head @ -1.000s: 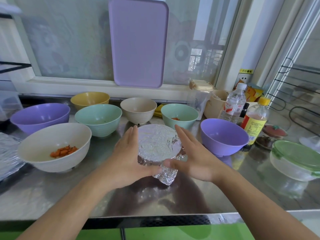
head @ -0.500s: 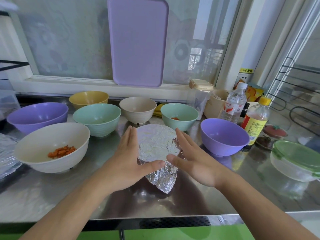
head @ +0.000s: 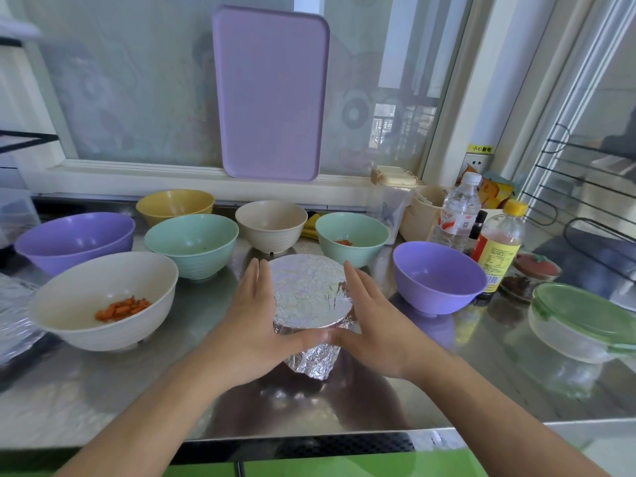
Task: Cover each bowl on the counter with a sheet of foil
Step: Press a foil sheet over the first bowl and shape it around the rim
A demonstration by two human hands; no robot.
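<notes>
**Here, both hands cup a foil-wrapped bowl**

Here the fingers (head: 256,280) of the left hand (head: 254,325) lie straight and pressed together, flat against the left side of the foiled bowl (head: 309,290). The right hand (head: 375,325) mirrors it on the right side, fingers straight and together, and the two thumbs meet at the near rim, pressing the foil (head: 315,363) down where it bunches around the bowl's wall (crinkled, fully hiding the bowl).

The bowl stands mid-counter (head: 103,401), toward the front. Around it sit uncovered bowls: a purple bowl (head: 438,277) just to the right, a green bowl (head: 351,237) holding a few orange bits behind it, a beige bowl (head: 272,225), a second green bowl (head: 192,244), a yellow bowl (head: 175,204), another purple bowl (head: 74,241) at far left, and a white bowl (head: 103,301) with chopped carrot (head: 122,308). More foil lies at the left edge (head: 13,315). At right stand two bottles (head: 457,215) (head: 499,249) and a green-lidded container (head: 581,321). A purple tray (head: 272,94) leans against the window.
</notes>
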